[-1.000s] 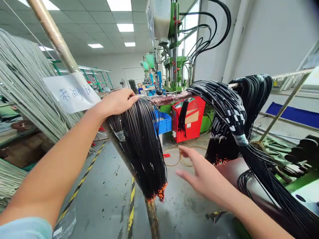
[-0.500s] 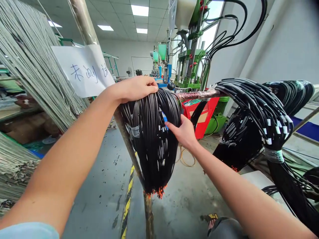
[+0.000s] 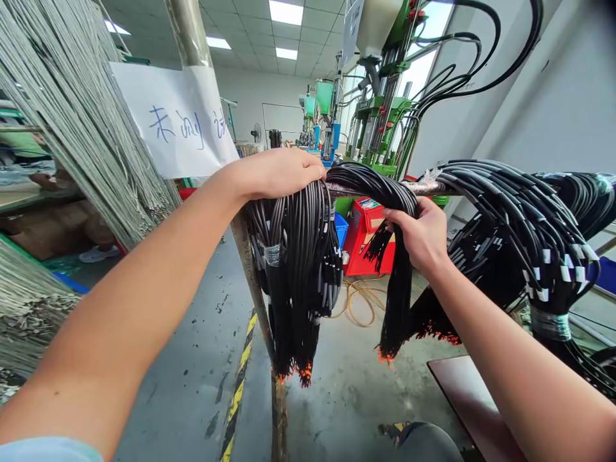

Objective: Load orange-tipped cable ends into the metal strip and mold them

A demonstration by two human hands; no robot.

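Observation:
Black cables [image 3: 301, 256] with orange-tipped ends hang in bundles over a horizontal rail. My left hand [image 3: 283, 172] lies over the top of the left bundle, its fingers curled down round the cables and partly hidden behind them. In my right hand [image 3: 423, 234] is a separate bundle of black cables [image 3: 398, 295], with the thumb in front and the fingers wrapped behind. This bundle arches over the rail from near my left fingertips and hangs straight down below my right hand, its orange tips at the bottom.
The rail [image 3: 349, 190] meets an upright post with a handwritten paper [image 3: 178, 122]. More black cables with white tags [image 3: 548, 256] hang at right. Grey cables [image 3: 81, 109] hang at left. Behind stand a red cabinet [image 3: 360, 247] and a green machine [image 3: 380, 122]. A brown board [image 3: 469, 404] is low at right.
My right hand has moved right, drawing its bundle of cables away from the left bundle along the rail. My left hand stays on the left bundle. The view has shifted slightly.

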